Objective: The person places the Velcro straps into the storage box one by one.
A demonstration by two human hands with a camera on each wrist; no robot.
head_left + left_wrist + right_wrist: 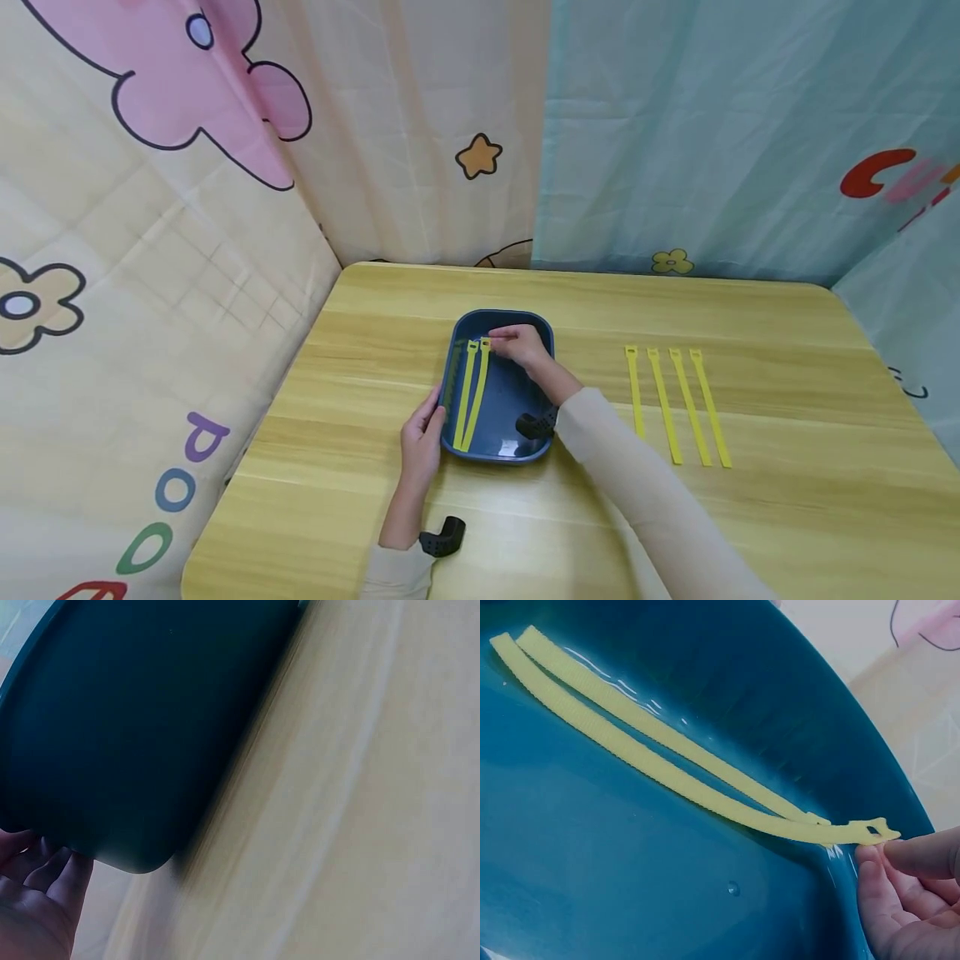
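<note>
A deep-blue plastic tray (510,408) stands on the table with two yellow hook-and-loop cable ties inside, along its left wall. My right hand (517,343) reaches over the tray and pinches the slotted head of the inner cable tie (667,780) between thumb and fingertips. That head is raised, and the strap bends down to the tray floor. Beside it lies the other cable tie (660,731), nearer the wall. At the tray's left side, my left hand (422,437) grips the rim and wall, its fingers partly hidden behind the tray in the left wrist view.
Several more yellow cable ties (678,400) lie in a row on the wooden table (825,375), right of the tray and next to the right forearm. Printed curtains (420,167) hang behind the table and at its sides. Each wrist wears a black camera mount (444,537).
</note>
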